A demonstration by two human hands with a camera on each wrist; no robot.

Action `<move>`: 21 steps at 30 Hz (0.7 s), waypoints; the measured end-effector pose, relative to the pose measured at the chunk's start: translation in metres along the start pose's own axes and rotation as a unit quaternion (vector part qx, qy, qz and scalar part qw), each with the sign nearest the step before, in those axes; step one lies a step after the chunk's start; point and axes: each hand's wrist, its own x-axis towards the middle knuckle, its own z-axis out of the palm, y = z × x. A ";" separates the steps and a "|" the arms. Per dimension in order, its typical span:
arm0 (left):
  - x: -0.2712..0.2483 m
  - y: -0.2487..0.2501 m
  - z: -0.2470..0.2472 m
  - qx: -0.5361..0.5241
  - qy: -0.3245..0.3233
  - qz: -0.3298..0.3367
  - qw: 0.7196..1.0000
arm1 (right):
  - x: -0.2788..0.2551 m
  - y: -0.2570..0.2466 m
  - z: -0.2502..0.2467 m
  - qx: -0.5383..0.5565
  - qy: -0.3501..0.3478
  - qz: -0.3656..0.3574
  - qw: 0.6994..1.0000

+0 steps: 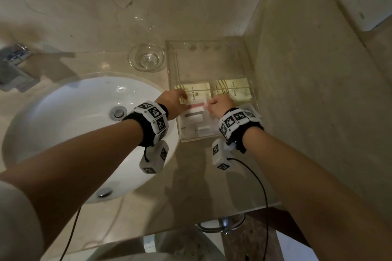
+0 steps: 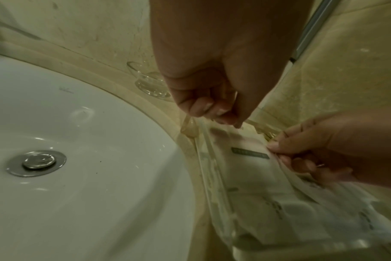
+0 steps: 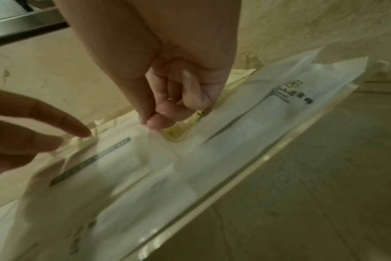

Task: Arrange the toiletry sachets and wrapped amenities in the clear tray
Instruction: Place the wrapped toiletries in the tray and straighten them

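Clear tray (image 1: 172, 63) sits on the bench (image 1: 84, 27) beside the sink (image 1: 63, 112). 2 cream sachets (image 1: 196, 91) lie at mid-tray, white wrapped amenities (image 1: 194, 122) nearer me. My right hand (image 1: 220, 105) pinches a wrapper edge; my left hand (image 1: 172, 99), fingers extended, touches a sachet. Judged mostly done; final straightening remains.

**Dim, warm light, soft focus**

Yellowish light, low. Glare glints on the white oval ceramic basin (image 1: 70, 112). Forearm shadows fall across the beige marble counter (image 1: 201, 176). Wrist views are blurred and noisy, bowing hard at the edges.
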 end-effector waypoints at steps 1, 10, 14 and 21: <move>-0.001 0.001 0.000 -0.004 0.004 0.003 1.000 | 0.000 0.000 0.000 -0.001 0.006 0.006 1.000; 0.006 0.028 0.016 0.044 -0.062 0.048 0.996 | 0.002 0.028 -0.031 -0.036 0.047 0.031 0.998; 0.006 0.044 0.031 0.087 -0.126 0.043 0.987 | -0.003 0.051 -0.050 -0.098 0.040 0.039 0.994; 0.015 0.051 0.038 0.067 -0.146 0.014 0.987 | -0.002 0.064 -0.054 -0.145 -0.040 -0.027 0.988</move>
